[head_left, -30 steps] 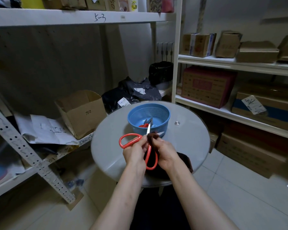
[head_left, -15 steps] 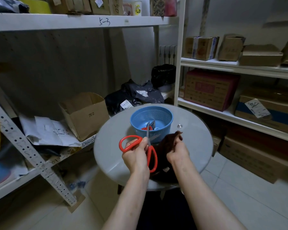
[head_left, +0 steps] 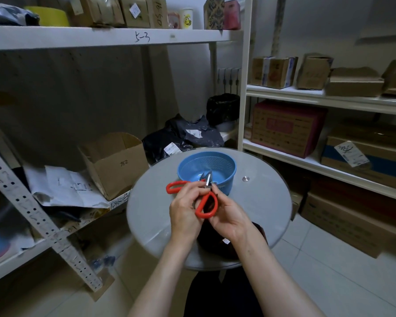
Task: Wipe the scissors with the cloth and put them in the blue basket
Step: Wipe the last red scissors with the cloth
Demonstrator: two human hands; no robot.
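held above round grey worktop [head_left: 261, 202]: red-handled steel scissors [head_left: 205, 208], blade tips reaching over rim of round blue plastic mesh basket [head_left: 229, 161]

gripped near pivot by left hand [head_left: 185, 209], likely to steady blades for wiping

curled round lower handle loop, fingertips at blade base: right hand [head_left: 231, 216]; cannot tell whether any cloth pinched there

bunched at near worktop edge under right wrist: dark brown cloth [head_left: 215, 248], kept within reach

judged late in wiping; drop into basket not yet done, basket set close ahead for a short move

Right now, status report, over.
Left hand grips scissors. Right hand pinches near pivot, cloth beneath. Blue basket just beyond, path clear.
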